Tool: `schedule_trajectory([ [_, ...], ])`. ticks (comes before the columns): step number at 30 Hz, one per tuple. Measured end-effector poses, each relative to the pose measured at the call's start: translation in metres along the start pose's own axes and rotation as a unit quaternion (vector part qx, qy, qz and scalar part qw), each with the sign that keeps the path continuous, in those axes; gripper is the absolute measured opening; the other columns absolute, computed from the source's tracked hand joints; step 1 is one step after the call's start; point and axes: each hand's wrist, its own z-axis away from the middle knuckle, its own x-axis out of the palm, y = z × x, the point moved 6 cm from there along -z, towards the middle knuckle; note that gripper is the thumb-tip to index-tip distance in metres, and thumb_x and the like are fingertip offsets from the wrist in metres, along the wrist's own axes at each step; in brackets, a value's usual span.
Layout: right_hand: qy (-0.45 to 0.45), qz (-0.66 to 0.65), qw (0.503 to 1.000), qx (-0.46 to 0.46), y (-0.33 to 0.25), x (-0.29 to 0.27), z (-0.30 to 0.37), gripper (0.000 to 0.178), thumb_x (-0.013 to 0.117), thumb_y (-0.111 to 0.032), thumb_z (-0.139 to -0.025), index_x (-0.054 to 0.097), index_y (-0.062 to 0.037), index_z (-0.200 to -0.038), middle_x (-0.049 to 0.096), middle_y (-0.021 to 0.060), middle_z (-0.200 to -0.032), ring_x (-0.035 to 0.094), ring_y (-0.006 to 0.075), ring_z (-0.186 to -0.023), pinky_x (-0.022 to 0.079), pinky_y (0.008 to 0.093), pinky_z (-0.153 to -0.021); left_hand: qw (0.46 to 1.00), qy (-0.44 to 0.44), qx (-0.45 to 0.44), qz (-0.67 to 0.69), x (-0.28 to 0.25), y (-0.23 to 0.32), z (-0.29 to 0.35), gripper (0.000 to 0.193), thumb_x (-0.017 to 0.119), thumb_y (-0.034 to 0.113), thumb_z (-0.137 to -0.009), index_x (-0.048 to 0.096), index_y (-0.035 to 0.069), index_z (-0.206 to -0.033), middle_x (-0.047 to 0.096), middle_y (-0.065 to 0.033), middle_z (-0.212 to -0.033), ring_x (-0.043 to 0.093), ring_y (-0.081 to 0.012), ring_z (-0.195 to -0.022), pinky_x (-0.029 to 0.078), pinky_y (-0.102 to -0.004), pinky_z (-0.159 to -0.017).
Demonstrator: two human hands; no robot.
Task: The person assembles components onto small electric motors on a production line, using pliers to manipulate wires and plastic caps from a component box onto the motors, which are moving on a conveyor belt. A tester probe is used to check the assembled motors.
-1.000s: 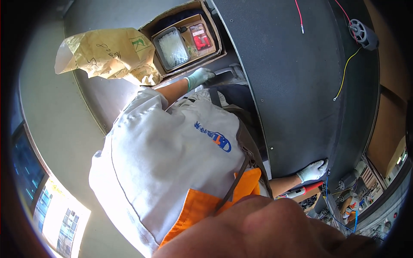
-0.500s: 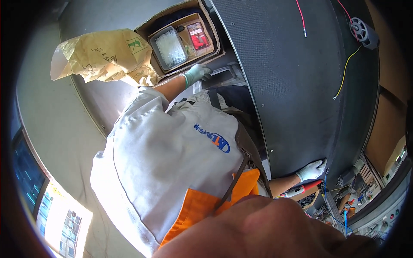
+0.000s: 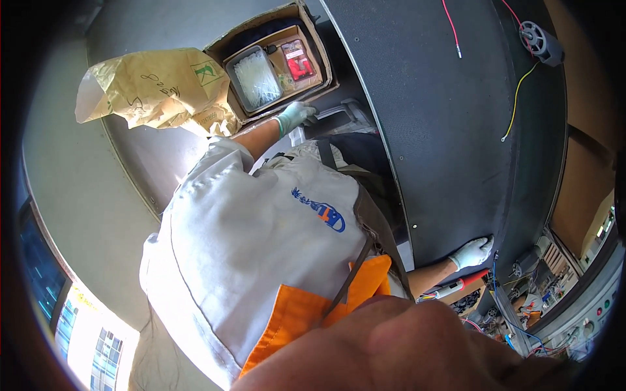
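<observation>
My left hand (image 3: 297, 118), in a pale green-white glove, is beside the near edge of a cardboard box (image 3: 334, 85). Its fingers are slightly apart, and I see nothing held in them. Just past the fingertips is a grey plastic frame or bin (image 3: 349, 112), partly hidden under the work surface. My right hand (image 3: 472, 254), also gloved, rests on the black work surface (image 3: 450, 163) near its right end. Those fingers lie loosely on the surface, close to a blue wire (image 3: 495, 267). A red and grey pen-shaped tool (image 3: 456, 286) lies beside my right wrist.
In the box are a clear tub of white strips (image 3: 256, 78) and a red packet (image 3: 298, 60). A crumpled brown paper bag (image 3: 156, 88) leans beside it. A small motor (image 3: 541, 44) with red and yellow wires lies at the far right. Wiring and machine parts crowd the lower right.
The view has shifted slightly. Both hands stay in nearly the same places. In the lower right background, a person's arm seen earlier no longer shows clearly.
</observation>
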Motion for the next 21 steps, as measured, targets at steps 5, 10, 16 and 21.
schedule_trajectory([
  [5, 0.014, 0.001, 1.000, -0.019, 0.000, 0.008, -0.001, 0.032, 0.056, -0.015, -0.098, 0.069, 0.0004, -0.123, 0.070, 0.0205, -0.119, 0.065, 0.0374, -0.107, 0.049, 0.0436, -0.096, 1.000, 0.007, 0.026, -0.009, 0.012, 0.036, 0.034, 0.029, 0.055, 0.023, -0.101, 0.070, 0.004, -0.117, 0.075, -0.0112, -0.100, 0.069, -0.0198, -0.084, 0.052, -0.0306, -0.073],
  [10, 0.093, -0.008, 0.990, -0.110, -0.005, 0.006, 0.003, 0.030, 0.060, -0.021, -0.094, 0.071, -0.0038, -0.115, 0.072, 0.0212, -0.090, 0.066, 0.0401, -0.078, 0.052, 0.0476, -0.073, 0.734, -0.050, 0.447, -0.509, 0.033, 0.166, 0.109, 0.028, 0.060, 0.024, -0.093, 0.070, 0.002, -0.107, 0.068, -0.0199, -0.103, 0.067, -0.0377, -0.094, 0.055, -0.0464, -0.082],
  [16, 0.071, -0.002, 0.996, -0.057, -0.028, 0.026, -0.003, 0.028, 0.063, -0.016, -0.089, 0.070, -0.0062, -0.115, 0.069, 0.0170, -0.085, 0.066, 0.0359, -0.082, 0.051, 0.0494, -0.075, 0.780, -0.364, 0.431, -0.269, 0.119, 0.318, 0.271, 0.045, 0.058, 0.036, -0.098, 0.069, -0.007, -0.099, 0.070, -0.0216, -0.102, 0.069, -0.0350, -0.093, 0.053, -0.0419, -0.088],
  [21, 0.083, -0.069, 0.994, 0.004, -0.015, 0.038, 0.007, 0.034, 0.066, -0.021, -0.088, 0.068, -0.0082, -0.119, 0.065, 0.0175, -0.121, 0.057, 0.0376, -0.115, 0.044, 0.0524, -0.098, 0.798, -0.318, 0.468, -0.208, 0.241, 0.361, 0.245, 0.046, 0.053, 0.033, -0.100, 0.069, -0.008, -0.113, 0.070, -0.0181, -0.108, 0.065, -0.0244, -0.104, 0.047, -0.0347, -0.099],
])
